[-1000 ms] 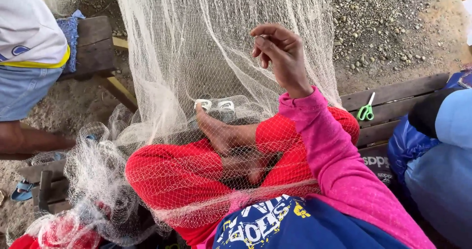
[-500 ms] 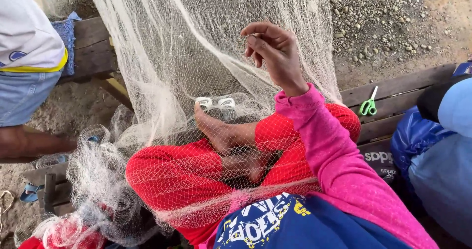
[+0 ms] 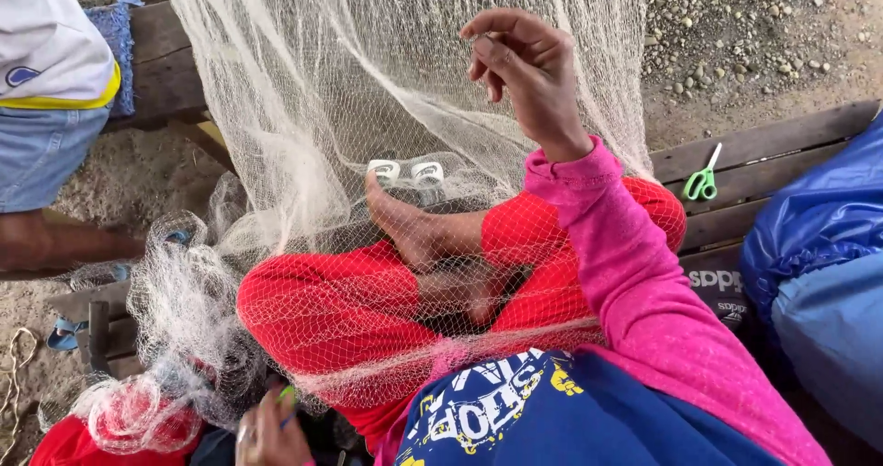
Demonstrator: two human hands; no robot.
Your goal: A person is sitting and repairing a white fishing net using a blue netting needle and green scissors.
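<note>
A fine white fishing net [image 3: 303, 89] hangs in front of me and drapes over my crossed legs in red trousers [image 3: 331, 310] and my bare foot [image 3: 405, 227]. My right hand [image 3: 524, 70], in a pink sleeve, is raised against the net with its fingers pinched on a thin strand of it. My left hand [image 3: 271, 429] shows only partly at the bottom edge, below the bunched net, closed on a small green tool [image 3: 287, 396]. Bunched netting [image 3: 175, 328] piles up by my left knee.
Green-handled scissors [image 3: 702, 183] lie on the wooden bench [image 3: 773, 139] to my right, beside a blue bag [image 3: 819, 245]. Two small white pieces [image 3: 405, 172] sit under the net beyond my foot. Another person in a white shirt and denim shorts [image 3: 46, 107] sits at the left. Gravel ground [image 3: 736, 24] lies behind.
My right hand stays raised at the net, its fingers shifting slightly. My left hand with the green tool has come into view at the bottom edge.
</note>
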